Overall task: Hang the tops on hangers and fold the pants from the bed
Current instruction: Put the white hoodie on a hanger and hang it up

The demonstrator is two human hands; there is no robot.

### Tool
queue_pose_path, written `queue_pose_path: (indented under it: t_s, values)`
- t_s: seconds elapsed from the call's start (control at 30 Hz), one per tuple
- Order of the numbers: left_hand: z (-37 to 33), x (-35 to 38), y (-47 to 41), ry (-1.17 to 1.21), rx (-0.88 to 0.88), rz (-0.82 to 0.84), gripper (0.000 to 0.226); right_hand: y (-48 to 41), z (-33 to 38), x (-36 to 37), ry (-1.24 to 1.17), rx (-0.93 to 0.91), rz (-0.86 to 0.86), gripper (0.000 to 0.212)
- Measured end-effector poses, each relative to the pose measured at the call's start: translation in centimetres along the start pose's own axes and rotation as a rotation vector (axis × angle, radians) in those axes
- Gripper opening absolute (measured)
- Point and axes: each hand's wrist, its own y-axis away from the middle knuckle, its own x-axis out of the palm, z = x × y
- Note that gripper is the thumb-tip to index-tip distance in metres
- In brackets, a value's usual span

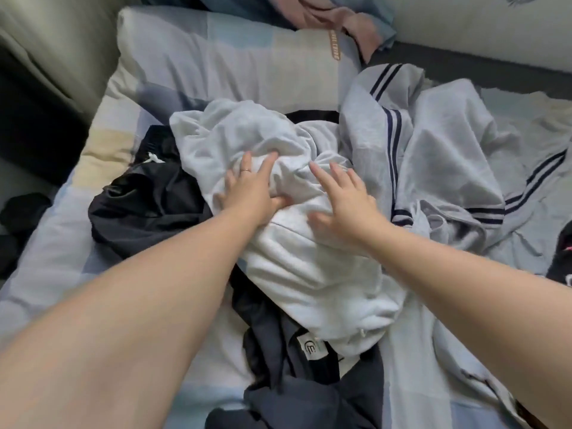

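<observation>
A crumpled white garment [297, 267] lies on top of a pile of clothes in the middle of the bed. My left hand [250, 187], with a ring on one finger, presses into its upper folds, fingers spread and thumb tucked in the cloth. My right hand [343, 199] lies flat on the same garment just to the right, fingers straight. A black shiny garment [148, 209] sits at the left of the pile. A grey garment with dark stripes [433, 156] spreads to the right. A dark navy garment with a white label [297, 382] lies underneath, toward me.
The bed has a pale blue and cream patchwork cover [55, 261]. A pillow [223, 57] lies at the head, with pink cloth [343, 23] behind it. Dark items [18, 218] sit off the left edge, and another dark item [561, 261] at the right edge.
</observation>
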Motion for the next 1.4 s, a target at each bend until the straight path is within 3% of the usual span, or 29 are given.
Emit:
queue_pose_path:
  t_s: [0.2,0.43,0.67,0.77,0.87,1.0,1.13,1.3,1.4]
  values:
    - [2.9,5.5,-4.1,-0.023,-0.082,-0.006,0.07,-7.8,-1.9,4.9,0.081,0.137,0.18,0.084]
    - [1.9,5.8,-6.5,-0.118,-0.118,-0.015,0.067,-10.6,-2.4,7.2,0.033,0.145,0.067,0.032]
    - [0.1,5.5,-5.0,-0.159,-0.156,-0.101,0.059,-9.7,-3.2,6.1,-0.104,0.088,0.038,0.019]
    - [-0.7,5.7,-0.3,-0.322,0.042,-0.319,0.036,-6.3,-3.2,4.2,-0.182,0.142,0.041,0.019]
    - [0.6,5.1,5.3,-0.42,0.182,-0.376,0.023,-1.0,-2.0,3.1,-0.125,0.124,-0.028,0.026]
    - [0.3,4.4,13.3,-0.297,0.075,-0.171,0.037,7.6,-0.9,1.8,-0.064,0.164,-0.035,0.04]
    - [-1.7,3.7,22.4,-0.182,-0.008,0.09,0.048,17.3,-1.4,0.6,-0.05,0.176,0.028,0.024]
    - [-3.8,4.5,34.4,-0.081,-0.133,0.333,0.033,28.8,-2.6,-0.2,-0.036,0.224,0.078,0.011]
    - [-4.1,5.8,41.0,-0.007,-0.24,0.44,0.035,35.1,-3.4,-0.2,-0.028,0.256,0.111,0.01]
